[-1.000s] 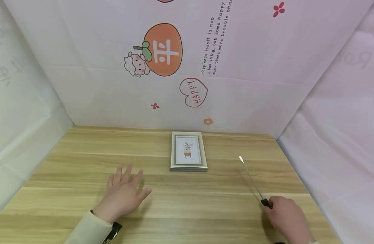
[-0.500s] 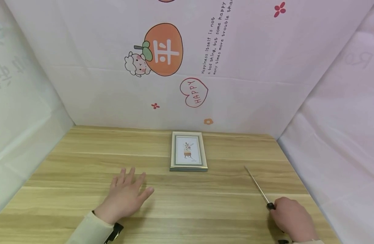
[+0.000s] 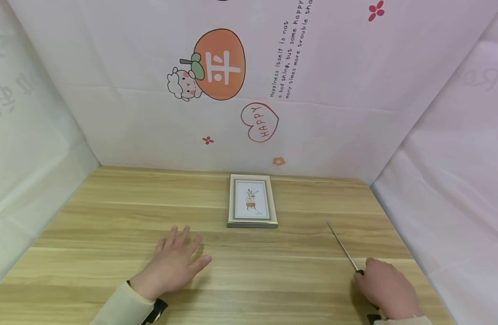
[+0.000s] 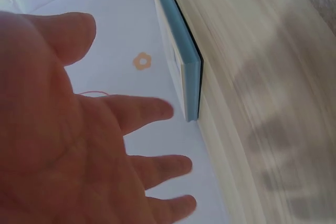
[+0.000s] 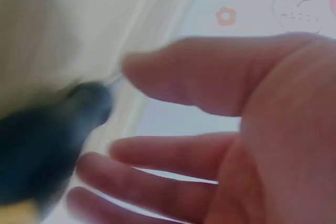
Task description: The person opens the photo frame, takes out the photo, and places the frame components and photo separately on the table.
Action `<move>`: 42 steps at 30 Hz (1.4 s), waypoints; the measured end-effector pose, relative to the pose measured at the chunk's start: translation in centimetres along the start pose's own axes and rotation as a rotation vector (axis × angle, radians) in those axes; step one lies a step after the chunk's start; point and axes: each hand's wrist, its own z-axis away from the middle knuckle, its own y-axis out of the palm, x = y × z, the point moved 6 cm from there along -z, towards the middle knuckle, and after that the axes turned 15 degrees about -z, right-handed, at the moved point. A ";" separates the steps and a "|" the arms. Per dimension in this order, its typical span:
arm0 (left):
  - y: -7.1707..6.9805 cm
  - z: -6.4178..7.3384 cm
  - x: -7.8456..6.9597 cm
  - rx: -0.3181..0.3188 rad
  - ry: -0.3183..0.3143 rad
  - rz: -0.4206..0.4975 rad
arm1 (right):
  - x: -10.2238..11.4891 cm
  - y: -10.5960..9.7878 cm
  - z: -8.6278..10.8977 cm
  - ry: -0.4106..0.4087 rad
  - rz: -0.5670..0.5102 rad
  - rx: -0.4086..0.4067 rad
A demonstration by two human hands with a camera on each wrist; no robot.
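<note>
A screwdriver (image 3: pixel 343 246) with a thin metal shaft and dark handle points away over the wooden table at the right. My right hand (image 3: pixel 384 284) is over its handle, which is mostly hidden in the head view. In the right wrist view the dark handle (image 5: pixel 47 140), blurred, lies beyond my loosened fingers, with a gap between thumb and fingers. My left hand (image 3: pixel 169 268) hovers low over the table with spread fingers and holds nothing. Ahead of it, a picture frame (image 3: pixel 250 198) with a plant drawing lies face up; the left wrist view shows its blue-green side (image 4: pixel 181 35).
The wood-grain tabletop (image 3: pixel 249 280) ends at a white printed backdrop (image 3: pixel 334 135) just behind the picture frame. White cloth walls (image 3: pixel 456 189) stand along both sides.
The screwdriver's tip has come down and nearer to me, then stays almost still. My right fingers have loosened from its handle. My left hand has drifted slightly right and nearer to me.
</note>
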 end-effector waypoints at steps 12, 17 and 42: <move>-0.4 -4.0 -1.7 -0.097 0.080 0.162 | 8.7 1.3 -5.1 -0.234 -0.215 -0.101; 0.5 -7.1 -1.2 -0.043 -0.049 0.627 | 11.5 3.4 -7.9 -0.220 -0.375 -0.079; 3.0 -11.1 -1.6 -0.028 -0.219 0.959 | 15.0 7.3 -11.2 -0.228 -0.452 -0.007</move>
